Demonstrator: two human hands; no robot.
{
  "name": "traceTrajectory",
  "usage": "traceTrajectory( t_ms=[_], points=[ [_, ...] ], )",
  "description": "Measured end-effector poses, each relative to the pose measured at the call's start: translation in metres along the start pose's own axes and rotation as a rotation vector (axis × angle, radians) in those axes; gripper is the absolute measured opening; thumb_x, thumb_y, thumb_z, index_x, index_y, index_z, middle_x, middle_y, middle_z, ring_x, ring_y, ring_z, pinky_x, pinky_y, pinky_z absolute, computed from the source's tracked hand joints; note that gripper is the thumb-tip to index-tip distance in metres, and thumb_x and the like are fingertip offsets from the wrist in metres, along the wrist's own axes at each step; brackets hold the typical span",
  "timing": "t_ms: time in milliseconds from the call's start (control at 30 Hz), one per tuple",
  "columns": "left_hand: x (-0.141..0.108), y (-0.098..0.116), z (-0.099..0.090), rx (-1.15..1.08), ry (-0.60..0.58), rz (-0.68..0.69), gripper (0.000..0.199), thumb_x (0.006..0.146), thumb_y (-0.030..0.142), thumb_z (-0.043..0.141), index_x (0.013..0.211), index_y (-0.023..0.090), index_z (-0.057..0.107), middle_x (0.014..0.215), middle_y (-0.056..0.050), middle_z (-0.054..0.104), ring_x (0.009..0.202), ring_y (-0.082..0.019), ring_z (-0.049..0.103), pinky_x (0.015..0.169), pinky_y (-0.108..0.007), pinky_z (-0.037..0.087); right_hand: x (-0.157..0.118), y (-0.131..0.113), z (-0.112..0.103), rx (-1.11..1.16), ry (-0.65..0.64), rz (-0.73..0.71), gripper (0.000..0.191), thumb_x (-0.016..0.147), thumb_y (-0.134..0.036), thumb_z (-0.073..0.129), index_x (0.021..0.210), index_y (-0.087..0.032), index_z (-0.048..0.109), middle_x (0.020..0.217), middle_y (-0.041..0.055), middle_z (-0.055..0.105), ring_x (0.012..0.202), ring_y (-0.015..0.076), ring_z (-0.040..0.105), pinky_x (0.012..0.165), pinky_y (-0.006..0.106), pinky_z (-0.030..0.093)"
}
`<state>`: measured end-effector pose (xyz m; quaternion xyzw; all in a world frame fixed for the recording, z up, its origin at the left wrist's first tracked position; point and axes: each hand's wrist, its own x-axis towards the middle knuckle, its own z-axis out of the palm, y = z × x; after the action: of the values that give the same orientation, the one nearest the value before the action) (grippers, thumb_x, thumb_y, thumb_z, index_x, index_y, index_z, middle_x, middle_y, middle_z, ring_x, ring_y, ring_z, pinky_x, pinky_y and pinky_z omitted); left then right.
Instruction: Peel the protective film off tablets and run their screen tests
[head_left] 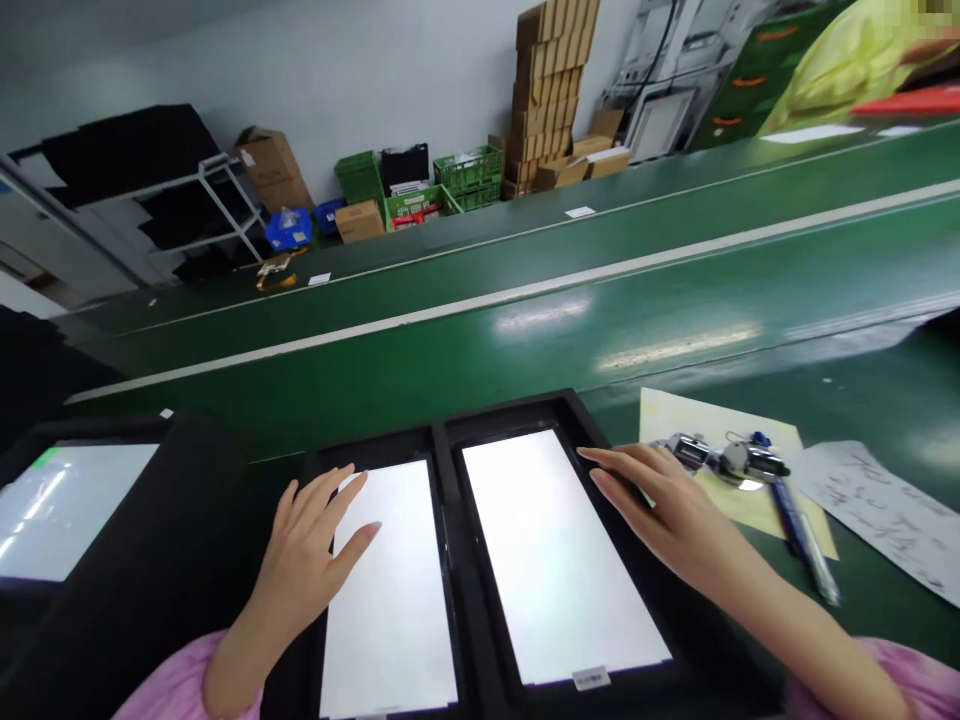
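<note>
Two lit white screen panels lie side by side in a black tray (pixel 447 480) with two compartments. My left hand (pixel 311 535) is over the upper left part of the left panel (pixel 390 600), fingers stretched and thumb apart. Whether its fingertips touch the panel I cannot tell. At the right compartment's edge, beside the right panel (pixel 555 550), is my right hand (pixel 660 500), its fingers extended and holding nothing. A small barcode label (pixel 592 678) sits on the right panel's bottom edge.
Another lit screen (pixel 75 510) in black housing is at the left. Right of the tray are metal loupes (pixel 720 458), a pen (pixel 806 540) and handwritten paper (pixel 885 510). A green conveyor (pixel 450 350) runs behind. A person in yellow (pixel 832 70) is at far right.
</note>
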<state>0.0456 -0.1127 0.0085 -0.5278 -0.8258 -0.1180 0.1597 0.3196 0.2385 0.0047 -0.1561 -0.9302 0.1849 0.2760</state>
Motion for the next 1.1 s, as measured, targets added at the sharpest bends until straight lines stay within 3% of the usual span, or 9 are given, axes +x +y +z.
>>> traceTrajectory(
  t_ms=[100,233,367,733,933,1100],
  points=[
    [0.015,0.02,0.012,-0.028,-0.031,-0.008,0.047,0.108,0.048,0.054,0.15,0.027,0.057,0.15,-0.014,0.066,0.139,-0.035,0.062,0.126,-0.068,0.031,-0.008,0.002,0.016,-0.059,0.027,-0.025,0.043,0.114,-0.049,0.041,0.128,-0.025,0.074,0.12,0.0116,0.073,0.106,0.0284,0.067,0.091,0.047,0.055],
    [0.012,0.034,0.023,-0.096,-0.044,-0.002,0.047,0.108,0.047,0.055,0.15,0.026,0.056,0.151,-0.014,0.066,0.139,-0.033,0.062,0.13,-0.067,0.023,-0.019,0.001,0.026,-0.165,0.067,-0.033,0.044,0.114,-0.042,0.038,0.133,-0.023,0.073,0.135,0.0133,0.068,0.117,0.0315,0.061,0.098,0.051,0.052],
    [0.002,0.034,0.023,-0.089,0.003,0.006,0.044,0.108,0.046,0.056,0.146,0.024,0.059,0.147,-0.014,0.068,0.137,-0.034,0.063,0.13,-0.067,0.02,-0.021,0.003,0.024,-0.209,0.076,0.003,0.045,0.114,-0.038,0.037,0.128,-0.021,0.076,0.133,0.0137,0.067,0.114,0.0318,0.058,0.098,0.05,0.051],
    [0.008,0.04,0.025,-0.119,-0.033,0.079,0.042,0.108,0.048,0.056,0.141,0.024,0.065,0.145,-0.015,0.068,0.135,-0.033,0.064,0.131,-0.066,0.02,-0.019,0.0,0.022,-0.232,0.032,-0.076,0.044,0.114,-0.037,0.039,0.128,-0.022,0.078,0.137,0.0134,0.064,0.115,0.0327,0.056,0.098,0.051,0.051],
    [0.008,0.045,0.024,-0.141,-0.116,0.073,0.044,0.108,0.051,0.054,0.142,0.026,0.067,0.151,-0.017,0.064,0.141,-0.034,0.059,0.129,-0.075,0.019,-0.017,0.002,0.028,-0.246,0.044,-0.117,0.042,0.113,-0.038,0.041,0.127,-0.022,0.077,0.144,0.0145,0.062,0.116,0.037,0.059,0.097,0.058,0.048],
    [0.009,0.039,0.012,-0.164,-0.203,0.028,0.047,0.105,0.052,0.061,0.148,0.034,0.064,0.161,-0.014,0.056,0.148,-0.04,0.052,0.124,-0.085,0.015,-0.02,0.005,0.014,-0.08,0.178,-0.102,0.032,0.111,-0.035,0.044,0.124,-0.027,0.073,0.132,0.0107,0.069,0.113,0.0332,0.067,0.098,0.055,0.05]
  ],
)
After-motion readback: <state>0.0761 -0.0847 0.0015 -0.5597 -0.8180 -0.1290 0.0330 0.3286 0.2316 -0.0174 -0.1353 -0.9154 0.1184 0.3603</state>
